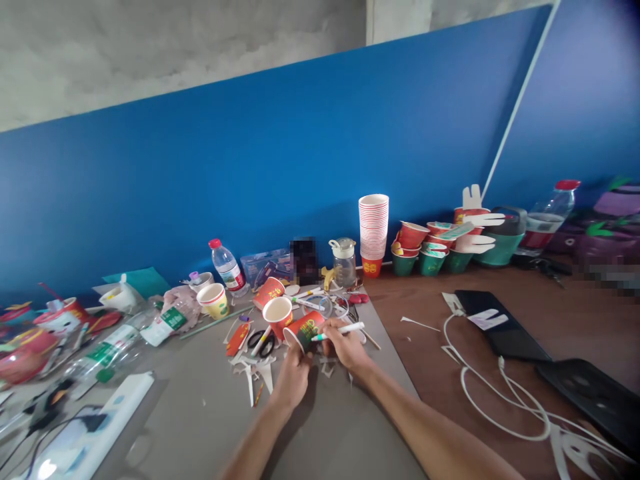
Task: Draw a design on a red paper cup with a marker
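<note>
My left hand [294,375] is closed round the rim end of a red paper cup [306,330] that lies on its side over the grey mat [210,413]. My right hand [345,347] pinches a white marker [339,329], its green tip touching the dark patch on the cup's side. Another red cup [278,315] stands upright just behind. Black-handled scissors [262,343] and white paper scraps [257,373] lie to the left of my left hand.
A tall stack of paper cups [373,230] stands by the blue wall, with decorated cups [440,247] to its right. Water bottle [227,267], a yellow cup [214,300] and clutter at left. On the brown table: white cable [493,393], black devices [503,327].
</note>
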Motion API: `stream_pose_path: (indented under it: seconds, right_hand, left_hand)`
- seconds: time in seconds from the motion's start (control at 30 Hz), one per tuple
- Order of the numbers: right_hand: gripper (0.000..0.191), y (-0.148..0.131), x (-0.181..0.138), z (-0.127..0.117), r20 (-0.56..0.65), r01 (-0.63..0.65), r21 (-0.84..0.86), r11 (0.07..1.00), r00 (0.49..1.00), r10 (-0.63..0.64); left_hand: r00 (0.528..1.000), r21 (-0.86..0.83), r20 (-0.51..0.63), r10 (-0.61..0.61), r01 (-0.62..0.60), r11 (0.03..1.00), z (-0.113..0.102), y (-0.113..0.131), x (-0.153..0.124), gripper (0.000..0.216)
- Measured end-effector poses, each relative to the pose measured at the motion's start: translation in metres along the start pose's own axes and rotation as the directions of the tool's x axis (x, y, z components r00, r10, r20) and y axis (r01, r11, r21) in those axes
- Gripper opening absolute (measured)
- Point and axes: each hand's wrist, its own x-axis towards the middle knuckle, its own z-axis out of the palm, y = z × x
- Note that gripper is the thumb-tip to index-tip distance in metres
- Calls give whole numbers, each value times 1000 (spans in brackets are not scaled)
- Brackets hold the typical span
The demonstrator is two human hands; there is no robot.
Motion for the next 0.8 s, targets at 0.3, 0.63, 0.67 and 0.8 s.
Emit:
stream_pose_path:
  seconds: [0.3,0.63,0.67,0.8]
  right_hand:
    - [16,5,0,0,16,-8,5,1000,1000,8]
    - [15,3,0,1,3,-1,36,999,1000,1]
    - [16,3,0,2,11,-6,47,999,1000,5]
    - [16,2,-1,3,91,-11,46,999,996,7]
  left_hand:
    - [1000,-24,-2,-9,9,1000,0,0,0,32]
    - [1000,-55,4,-8,8,998,0,0,0,32]
    - [1000,-60,2,-11,12,998,0,0,-1,32]
    - [999,-65,-7,-34,34,997,0,1,-1,27]
